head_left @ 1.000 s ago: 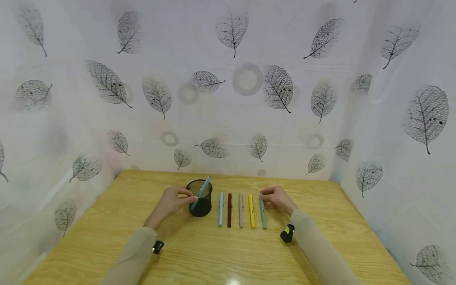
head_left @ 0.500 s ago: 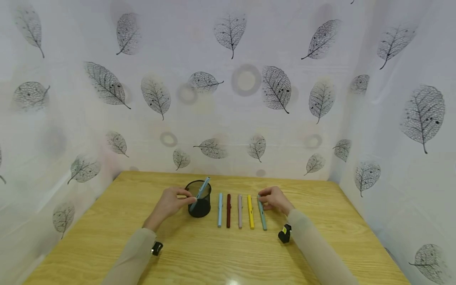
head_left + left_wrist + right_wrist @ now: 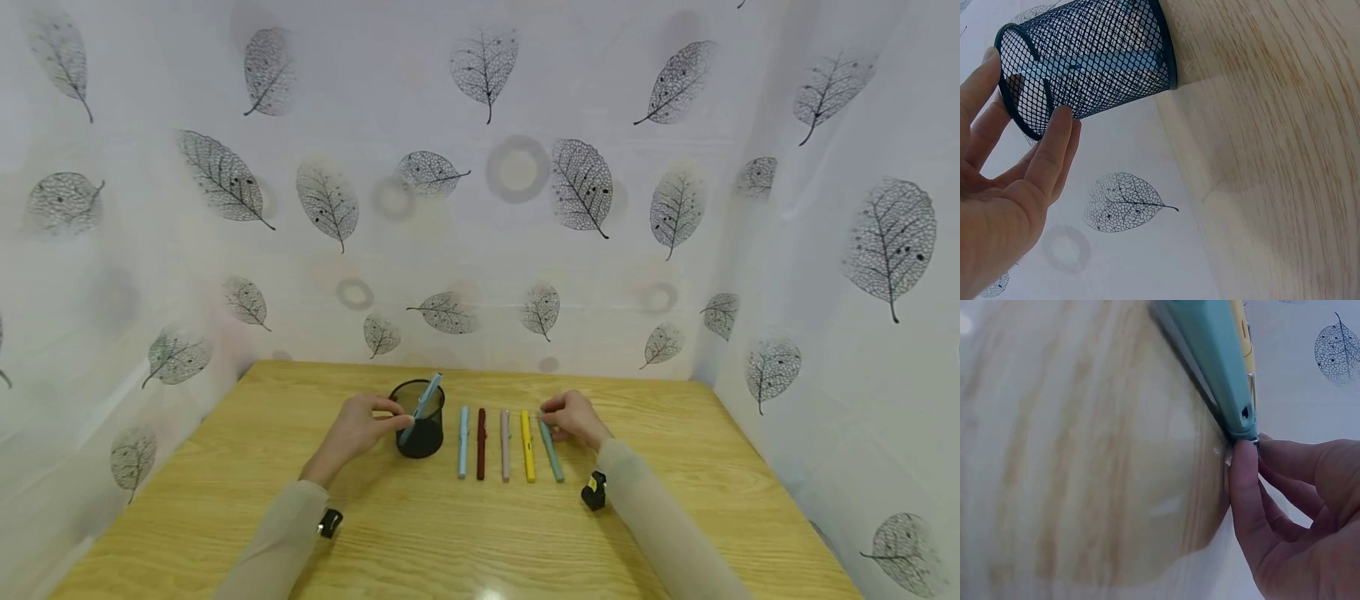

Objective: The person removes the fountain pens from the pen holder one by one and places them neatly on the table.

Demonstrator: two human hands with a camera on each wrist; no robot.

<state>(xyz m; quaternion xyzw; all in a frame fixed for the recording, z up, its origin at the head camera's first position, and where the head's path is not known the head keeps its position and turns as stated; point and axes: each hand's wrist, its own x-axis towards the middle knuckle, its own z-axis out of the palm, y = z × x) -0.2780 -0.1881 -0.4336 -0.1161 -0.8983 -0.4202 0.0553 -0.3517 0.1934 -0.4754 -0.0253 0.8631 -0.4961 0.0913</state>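
My left hand (image 3: 358,429) grips the black mesh pen cup (image 3: 422,442) at its rim and side, with a light-blue pen (image 3: 431,392) leaning inside. In the left wrist view, that pen shows through the mesh (image 3: 1091,62). My right hand (image 3: 576,417) pinches the far end of a teal pen (image 3: 552,458), which lies slanted on the table. Left of it, in a row, lie a yellow pen (image 3: 528,450), a pale pink pen (image 3: 506,450), a dark red pen (image 3: 482,450) and a second light-blue pen (image 3: 462,450).
The wooden table (image 3: 465,533) meets a white leaf-print curtain (image 3: 480,250) at its back and sides. A small black wrist camera (image 3: 330,523) sits under the left sleeve, and another black camera (image 3: 595,492) under the right.
The far end of the teal pen has swung left toward the yellow pen, my right hand shifting with it. My left hand keeps its place on the pen cup.
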